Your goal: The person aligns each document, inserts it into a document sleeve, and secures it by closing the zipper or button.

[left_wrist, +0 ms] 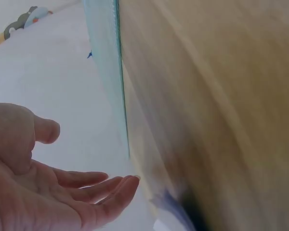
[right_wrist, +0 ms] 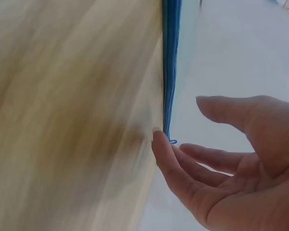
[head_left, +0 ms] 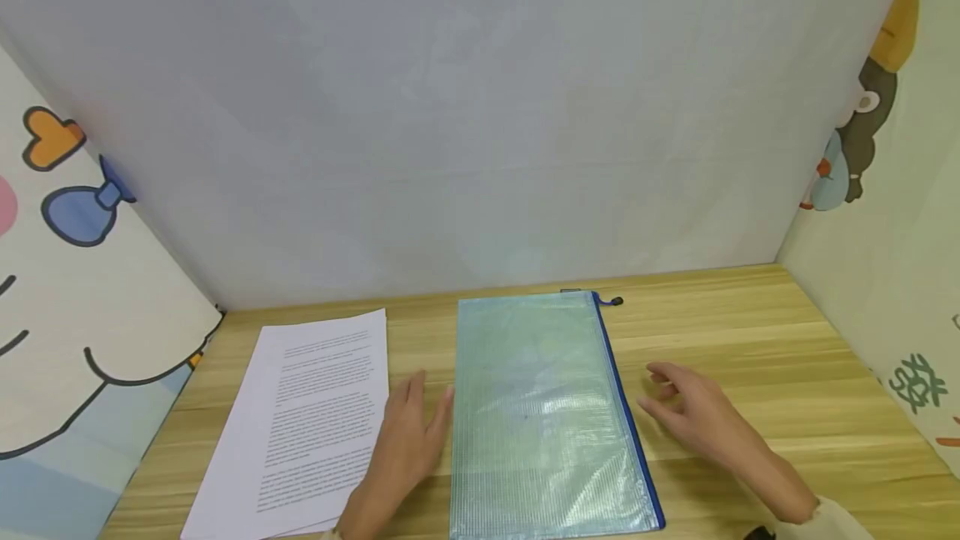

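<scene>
A translucent pale green zip pouch (head_left: 540, 415) with a blue zipper edge (head_left: 626, 407) lies flat on the table, its dark zipper pull (head_left: 617, 301) at the far right corner. To its left is a stack of printed paper (head_left: 322, 423). My left hand (head_left: 405, 436) is between the two, overlapping the paper's right edge in the head view, fingers relaxed and holding nothing. On the pouch's other side, my right hand (head_left: 697, 411) hovers by the zipper edge with thumb and fingers apart. Both wrist views show bare palms, the left hand (left_wrist: 62, 187) and the right hand (right_wrist: 231, 178).
The wood-grain table (head_left: 750, 332) ends at a pale grey backdrop (head_left: 487, 123). Cartoon-printed panels stand on both sides, the left panel (head_left: 97, 298) and the right panel (head_left: 900, 273). A small dark object (head_left: 760, 533) shows by the right sleeve.
</scene>
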{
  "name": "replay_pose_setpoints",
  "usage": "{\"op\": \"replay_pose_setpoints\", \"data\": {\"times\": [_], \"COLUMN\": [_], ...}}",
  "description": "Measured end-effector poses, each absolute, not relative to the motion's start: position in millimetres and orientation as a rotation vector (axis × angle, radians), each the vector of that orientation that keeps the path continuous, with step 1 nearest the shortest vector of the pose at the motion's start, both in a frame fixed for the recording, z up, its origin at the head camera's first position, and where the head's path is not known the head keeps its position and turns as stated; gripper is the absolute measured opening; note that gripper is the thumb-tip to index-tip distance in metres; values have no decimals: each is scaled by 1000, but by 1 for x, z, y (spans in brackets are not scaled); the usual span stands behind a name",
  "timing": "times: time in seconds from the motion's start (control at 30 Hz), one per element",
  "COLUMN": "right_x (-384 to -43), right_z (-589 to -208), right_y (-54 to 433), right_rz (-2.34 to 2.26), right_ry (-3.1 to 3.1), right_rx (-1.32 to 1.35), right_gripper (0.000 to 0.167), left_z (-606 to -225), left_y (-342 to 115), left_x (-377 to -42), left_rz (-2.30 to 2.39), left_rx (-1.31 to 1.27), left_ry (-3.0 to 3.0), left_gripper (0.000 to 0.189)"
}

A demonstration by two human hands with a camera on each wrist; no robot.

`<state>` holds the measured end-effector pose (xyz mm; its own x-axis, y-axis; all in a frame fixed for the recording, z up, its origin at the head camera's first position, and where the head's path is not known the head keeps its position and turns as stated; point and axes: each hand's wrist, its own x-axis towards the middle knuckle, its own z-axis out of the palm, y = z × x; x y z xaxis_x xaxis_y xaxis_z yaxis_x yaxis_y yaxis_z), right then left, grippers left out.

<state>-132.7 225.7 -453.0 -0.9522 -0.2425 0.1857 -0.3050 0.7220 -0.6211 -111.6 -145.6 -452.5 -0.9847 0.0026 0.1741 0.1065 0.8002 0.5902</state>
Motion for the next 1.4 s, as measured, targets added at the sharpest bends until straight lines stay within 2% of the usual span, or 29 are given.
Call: {"op": "replay_pose_setpoints", "data": {"times": [0.3, 0.53, 0.83, 1.2, 1.4], "right_x": [-139, -142, -143, -146, -148], "right_z": [-454, -454, -448, -448, -449], "right_y": [217, 211, 206, 207, 208], "right_rz": [1117, 1140, 1440, 1451, 1531], "right_ry": [-2865, -2896, -2915, -2942, -2926], "right_rx": [407, 371, 266, 227, 249], "right_gripper": [38, 38, 38, 39, 38], "left_z": [-457, -461, -455, -451, -450], "left_y": [-143, -145, -142, -137, -135], "left_x": [-121, -129, -130, -134, -134], "left_rz": [-1119, -1323, -1445, -1439, -1509], "left_rx": [-55, -136, -113, -45, -1], "left_ry": [-2797, -2720, -2767, -2800, -2803], "left_gripper": [48, 39, 41, 35, 39]}}
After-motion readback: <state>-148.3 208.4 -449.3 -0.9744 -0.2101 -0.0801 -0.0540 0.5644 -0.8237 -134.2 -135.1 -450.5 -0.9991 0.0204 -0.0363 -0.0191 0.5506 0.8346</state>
